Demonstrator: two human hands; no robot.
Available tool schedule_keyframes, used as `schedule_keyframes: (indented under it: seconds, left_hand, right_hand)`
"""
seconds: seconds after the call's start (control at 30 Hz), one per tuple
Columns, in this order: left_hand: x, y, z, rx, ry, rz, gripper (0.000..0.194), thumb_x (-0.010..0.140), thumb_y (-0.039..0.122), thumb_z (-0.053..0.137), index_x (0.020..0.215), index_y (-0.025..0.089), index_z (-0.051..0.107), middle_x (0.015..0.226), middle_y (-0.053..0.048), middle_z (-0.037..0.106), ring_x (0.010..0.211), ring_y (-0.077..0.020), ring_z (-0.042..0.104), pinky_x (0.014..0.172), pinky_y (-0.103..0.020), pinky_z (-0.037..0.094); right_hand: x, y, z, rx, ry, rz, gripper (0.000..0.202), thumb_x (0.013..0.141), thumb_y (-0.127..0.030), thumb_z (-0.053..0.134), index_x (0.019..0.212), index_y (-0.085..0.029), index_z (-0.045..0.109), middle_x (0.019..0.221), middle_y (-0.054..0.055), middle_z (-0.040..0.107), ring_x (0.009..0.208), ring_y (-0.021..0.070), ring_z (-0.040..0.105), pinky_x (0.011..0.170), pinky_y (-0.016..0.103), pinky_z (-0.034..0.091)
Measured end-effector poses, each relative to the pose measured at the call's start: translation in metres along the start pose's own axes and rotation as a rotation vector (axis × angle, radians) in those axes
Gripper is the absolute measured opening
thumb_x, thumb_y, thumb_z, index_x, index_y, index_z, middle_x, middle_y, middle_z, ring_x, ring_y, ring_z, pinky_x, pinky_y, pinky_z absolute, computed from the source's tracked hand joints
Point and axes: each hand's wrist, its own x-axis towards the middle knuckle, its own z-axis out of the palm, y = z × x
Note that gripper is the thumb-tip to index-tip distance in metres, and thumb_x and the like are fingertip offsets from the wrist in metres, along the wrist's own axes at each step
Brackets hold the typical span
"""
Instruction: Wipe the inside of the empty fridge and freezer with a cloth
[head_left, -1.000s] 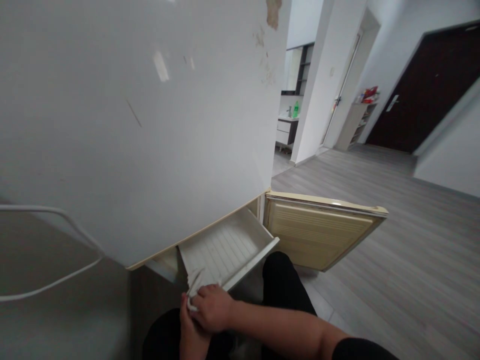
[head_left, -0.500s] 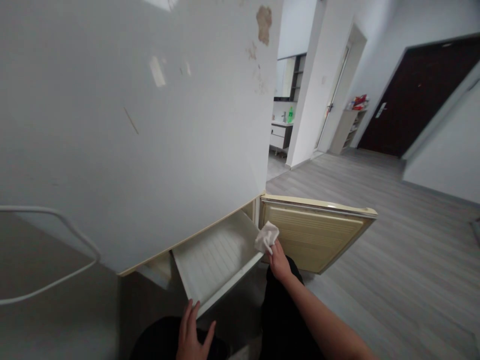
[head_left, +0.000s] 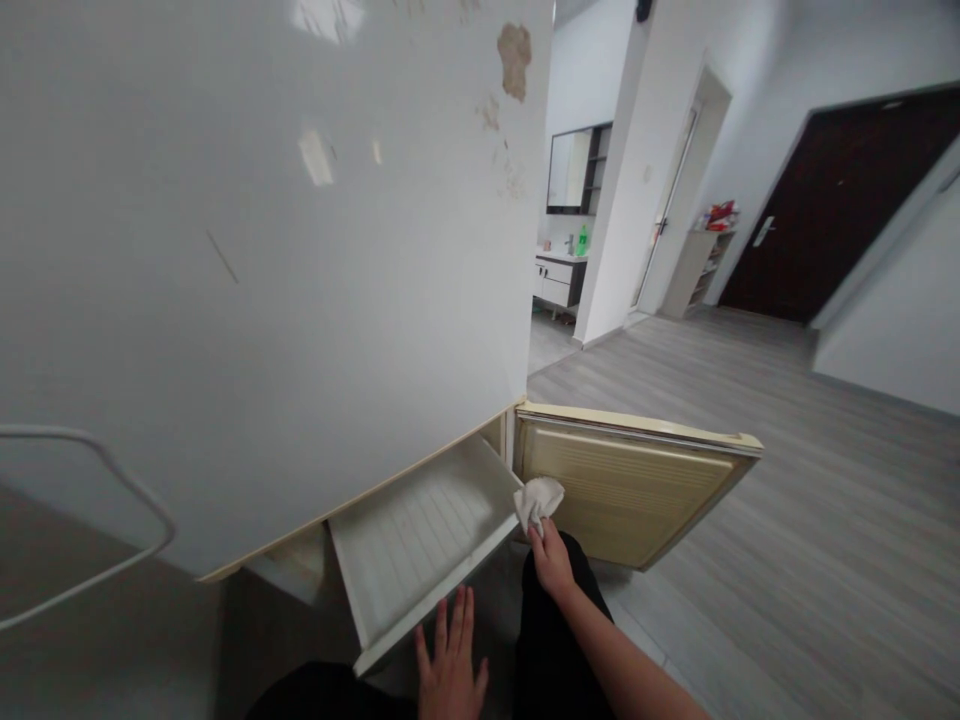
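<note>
A pale, ribbed drawer (head_left: 420, 535) sticks out, tilted, from the low compartment of a white fridge (head_left: 360, 300). My right hand (head_left: 553, 560) grips a crumpled whitish cloth (head_left: 538, 503) at the drawer's right front corner, beside the open fridge door (head_left: 630, 490). My left hand (head_left: 452, 660) is spread flat, fingers apart, just in front of the drawer's front edge. Its fingertips lie close to that edge; whether they touch it I cannot tell. Nothing shows in the left hand.
A white cable (head_left: 135, 485) loops at the left. My dark-clothed knees (head_left: 555, 640) flank the drawer. Grey wood-look floor (head_left: 825, 500) stretches to the right, towards a dark door (head_left: 840, 200) and a small shelf (head_left: 701, 270). A bathroom vanity (head_left: 559, 278) is visible through an opening.
My left hand has moved right, from the drawer's left front corner to the middle of its front edge. My right hand stays at the right corner with the cloth. The view has shifted slightly.
</note>
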Motion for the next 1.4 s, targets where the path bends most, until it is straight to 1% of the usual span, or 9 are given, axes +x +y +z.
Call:
schedule_keyframes:
  seconds: [0.2, 0.43, 0.6, 0.7, 0.83, 0.97, 1.1, 1.23, 1.4]
  left_hand:
    - [0.042, -0.013, -0.007, 0.056, 0.017, -0.063, 0.074, 0.092, 0.018, 0.054, 0.162, 0.022, 0.030, 0.165, -0.014, 0.043, 0.159, -0.0397, 0.023, 0.126, -0.074, 0.004]
    - [0.114, -0.050, -0.024, 0.057, -0.009, -0.108, 0.074, 0.092, 0.024, 0.055, 0.161, 0.013, 0.034, 0.171, -0.017, 0.028, 0.162, -0.0404, 0.005, 0.127, -0.070, 0.007]
    - [0.166, -0.082, -0.038, -0.237, -0.037, -0.215, 0.075, 0.092, 0.023, 0.050, 0.163, 0.013, 0.031, 0.172, -0.018, 0.026, 0.163, -0.0376, 0.001, 0.127, -0.070, 0.005]
    - [0.181, -0.088, -0.041, -0.447, -0.069, -0.278, 0.073, 0.091, 0.024, 0.049, 0.162, 0.015, 0.034, 0.172, -0.019, 0.027, 0.163, -0.0377, 0.008, 0.127, -0.068, 0.009]
    - [0.172, -0.063, -0.036, -0.594, -0.114, -0.305, 0.062, 0.093, 0.039, 0.054, 0.150, 0.015, 0.051, 0.159, -0.022, 0.049, 0.154, -0.0383, 0.036, 0.124, -0.061, 0.027]
    - [0.137, -0.021, -0.032, -0.843, -0.240, -0.290, 0.053, 0.092, 0.059, 0.052, 0.116, 0.016, 0.071, 0.113, -0.014, 0.078, 0.106, -0.0288, 0.074, 0.094, -0.041, 0.058]
    - [0.103, -0.008, -0.036, -0.942, -0.214, -0.386, 0.052, 0.089, 0.060, 0.054, 0.110, 0.015, 0.068, 0.099, -0.013, 0.079, 0.092, -0.0278, 0.076, 0.082, -0.038, 0.061]
    - [0.086, -0.023, -0.047, -0.936, -0.161, -0.465, 0.050, 0.085, 0.060, 0.058, 0.109, 0.018, 0.067, 0.100, -0.013, 0.079, 0.095, -0.0300, 0.076, 0.086, -0.041, 0.060]
    - [0.078, -0.038, -0.058, -0.905, -0.103, -0.437, 0.047, 0.081, 0.060, 0.061, 0.100, 0.018, 0.071, 0.103, -0.015, 0.076, 0.101, -0.0325, 0.074, 0.093, -0.047, 0.059]
  right_hand:
    - [-0.001, -0.002, 0.004, 0.130, -0.091, -0.026, 0.045, 0.103, -0.052, 0.038, 0.117, -0.016, 0.061, 0.120, 0.016, 0.067, 0.113, 0.0261, 0.064, 0.102, 0.038, 0.048]
    - [-0.001, -0.011, 0.000, 0.132, -0.129, -0.020, 0.046, 0.104, -0.053, 0.038, 0.114, -0.016, 0.062, 0.108, 0.013, 0.068, 0.102, 0.0252, 0.065, 0.095, 0.036, 0.050]
    - [-0.002, -0.013, -0.001, 0.104, -0.161, -0.014, 0.047, 0.104, -0.054, 0.037, 0.117, -0.016, 0.063, 0.111, 0.014, 0.068, 0.104, 0.0273, 0.066, 0.097, 0.039, 0.050]
    - [-0.002, -0.013, -0.002, 0.090, -0.178, -0.009, 0.047, 0.104, -0.053, 0.037, 0.120, -0.017, 0.063, 0.114, 0.015, 0.068, 0.108, 0.0279, 0.066, 0.100, 0.041, 0.050]
    - [-0.009, -0.019, -0.002, 0.055, -0.272, -0.111, 0.042, 0.106, -0.044, 0.038, 0.132, -0.018, 0.059, 0.130, 0.016, 0.065, 0.124, 0.0267, 0.062, 0.110, 0.041, 0.047]
    - [-0.027, -0.029, 0.010, 0.037, -0.501, -0.355, 0.035, 0.104, -0.033, 0.044, 0.134, -0.018, 0.056, 0.139, 0.016, 0.057, 0.134, 0.0252, 0.055, 0.115, 0.040, 0.045]
    - [-0.040, -0.036, 0.027, -0.031, -0.605, -0.411, 0.024, 0.099, -0.025, 0.052, 0.121, -0.018, 0.057, 0.131, 0.015, 0.058, 0.124, 0.0247, 0.058, 0.108, 0.040, 0.051]
    - [-0.041, -0.042, 0.032, -0.080, -0.668, -0.386, 0.022, 0.099, -0.025, 0.053, 0.120, -0.019, 0.057, 0.132, 0.014, 0.056, 0.121, 0.0239, 0.059, 0.106, 0.039, 0.052]
    - [-0.040, -0.045, 0.031, -0.088, -0.728, -0.391, 0.032, 0.096, -0.027, 0.058, 0.128, -0.023, 0.059, 0.138, 0.011, 0.055, 0.125, 0.0229, 0.060, 0.106, 0.036, 0.051]
